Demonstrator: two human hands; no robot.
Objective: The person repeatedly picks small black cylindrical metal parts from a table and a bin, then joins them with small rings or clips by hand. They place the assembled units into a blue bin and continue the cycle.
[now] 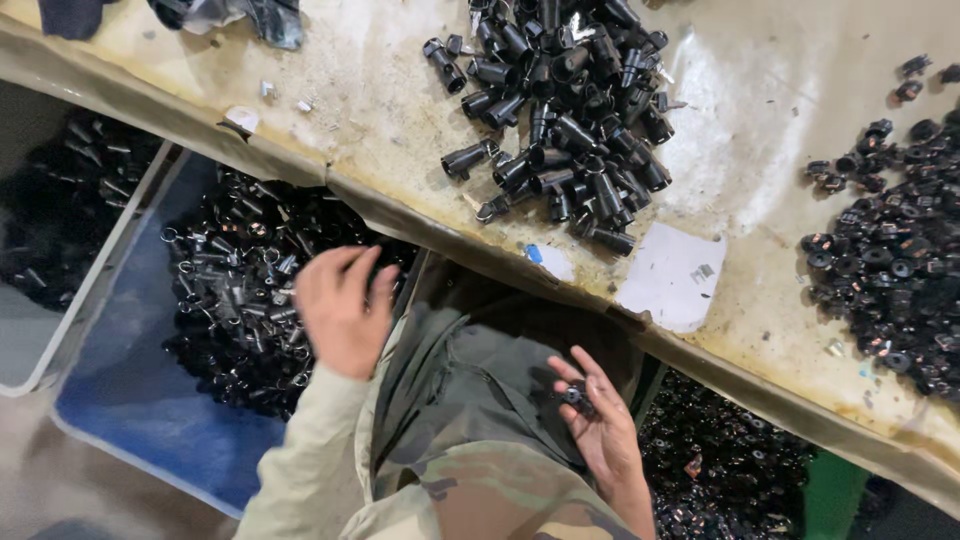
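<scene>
My left hand [345, 305] hovers over a blue bin [150, 400] filled with several black plastic tube parts [240, 290]. Its back faces the camera and it is blurred, so what lies under its fingers is hidden. My right hand [600, 425] is lower, beneath the table edge, palm up. Its fingers curl around one small black round part [575, 397]. A camouflage garment [470, 400] lies between the two hands.
A stained beige table [380, 90] bears a heap of black tube parts [565, 110] in the middle and a pile of small black caps [890, 250] at the right. A grey bin [60, 200] stands at the left, and a green bin [740, 470] of black parts sits below the table.
</scene>
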